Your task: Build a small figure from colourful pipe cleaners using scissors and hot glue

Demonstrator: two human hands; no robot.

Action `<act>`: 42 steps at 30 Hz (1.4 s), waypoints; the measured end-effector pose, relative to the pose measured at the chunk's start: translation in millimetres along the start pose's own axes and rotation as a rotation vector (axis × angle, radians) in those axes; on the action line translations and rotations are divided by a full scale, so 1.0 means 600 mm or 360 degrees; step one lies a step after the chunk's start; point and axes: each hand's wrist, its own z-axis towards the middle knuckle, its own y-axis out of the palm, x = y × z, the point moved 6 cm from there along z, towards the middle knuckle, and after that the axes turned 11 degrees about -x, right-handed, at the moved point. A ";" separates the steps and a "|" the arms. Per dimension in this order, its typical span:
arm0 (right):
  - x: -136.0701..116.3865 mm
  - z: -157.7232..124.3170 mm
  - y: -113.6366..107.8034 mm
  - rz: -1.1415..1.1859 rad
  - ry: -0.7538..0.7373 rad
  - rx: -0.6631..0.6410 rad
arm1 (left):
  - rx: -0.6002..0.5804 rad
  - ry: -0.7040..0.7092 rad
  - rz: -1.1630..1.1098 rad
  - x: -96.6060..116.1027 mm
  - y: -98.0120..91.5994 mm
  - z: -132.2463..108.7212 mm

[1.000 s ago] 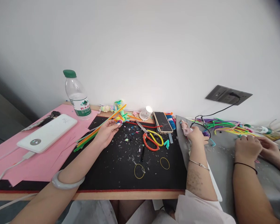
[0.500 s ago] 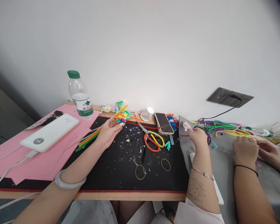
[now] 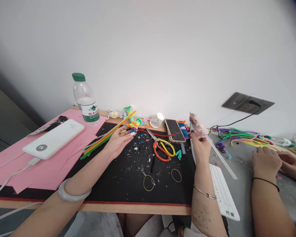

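Observation:
Between the fingertips of my left hand (image 3: 122, 141) is a small pipe-cleaner figure (image 3: 135, 125) in yellow, orange and blue. A red pipe cleaner (image 3: 158, 135) stretches right from near it. My right hand (image 3: 201, 148) grips a pale pink glue gun (image 3: 198, 125), raised at the edge of the grey mat. Its narrow end points up and left, and a clear glue stick (image 3: 223, 158) juts from its back. Green and orange pipe cleaners (image 3: 98, 144) lie beside my left hand. Between my hands are scissors (image 3: 162, 149) with red and yellow handles, blades spread.
A water bottle (image 3: 86, 102) and a white power bank (image 3: 53, 138) stand and lie on pink paper (image 3: 71, 158). A paper cup (image 3: 157, 120) and a phone (image 3: 174, 130) are by the wall. At right, a co-worker's hands (image 3: 267, 161) work near loose pipe cleaners (image 3: 239, 135).
My right hand has lifted the glue gun off the grey mat and brought it left and upright, so its body and glue stick now show. My left hand has shifted slightly right with the figure.

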 end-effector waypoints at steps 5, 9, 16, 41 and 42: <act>-0.019 -0.020 0.061 0.0588 -0.0213 -0.0483 | -0.0123 -0.0144 0.0015 -0.011 0.013 -0.005; -0.040 -0.044 0.100 0.0784 -0.0295 -0.0866 | -0.0158 -0.0222 -0.0046 -0.020 0.018 -0.008; -0.046 -0.064 0.132 0.0759 -0.0185 -0.1171 | -0.0296 -0.0292 0.0133 -0.027 0.028 -0.013; -0.074 -0.089 0.146 0.0790 -0.0237 -0.1483 | -0.0416 -0.0225 0.0226 -0.034 0.033 -0.014; -0.075 -0.089 0.146 0.0793 -0.0239 -0.1483 | -0.0412 -0.0222 0.0200 -0.032 0.034 -0.014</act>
